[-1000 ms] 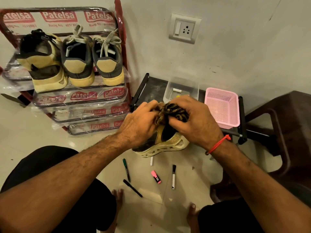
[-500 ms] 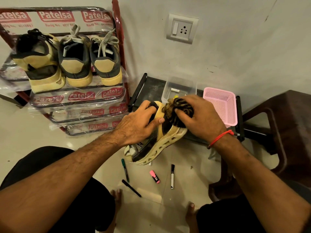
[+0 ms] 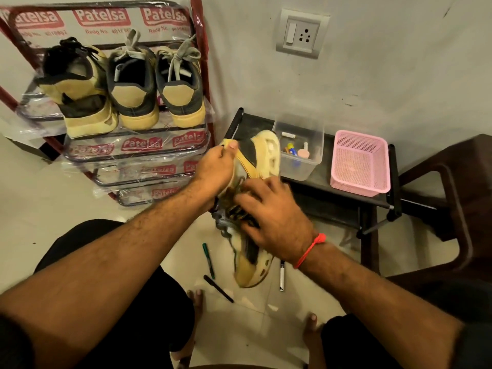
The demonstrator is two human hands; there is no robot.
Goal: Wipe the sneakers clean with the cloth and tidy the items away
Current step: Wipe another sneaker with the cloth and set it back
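A: Entry, head view; left hand (image 3: 214, 167) is gripping the heel end of the yellow and black sneaker (image 3: 262, 158), thumb curled over the rim; shoe is being held in the air, tilted, heel up toward the wall and toe pointing down toward the floor.

B: Right hand (image 3: 274, 213)?

A: Fingers are curling round a dark patterned cloth (image 3: 235, 209) and pressing it against the shoe's side near the middle; cloth is mostly hidden under the hand; picture is blurring here.

B: Other sneakers?

A: Three are sitting heels-out on the top shelf of the red shoe rack (image 3: 205, 102), which is standing left of the held shoe; one yellow and black (image 3: 80, 102), two grey with tan heels (image 3: 157, 94).

B: Floor?

A: Green marker (image 3: 208, 259), black marker (image 3: 218, 288) and a white pen (image 3: 282, 275) are lying on the tiles beneath the shoe.

B: Behind?

A: Clear plastic box (image 3: 300, 153) holding small items and a pink basket (image 3: 359, 163) are sitting side by side on a low black stand (image 3: 327, 182).
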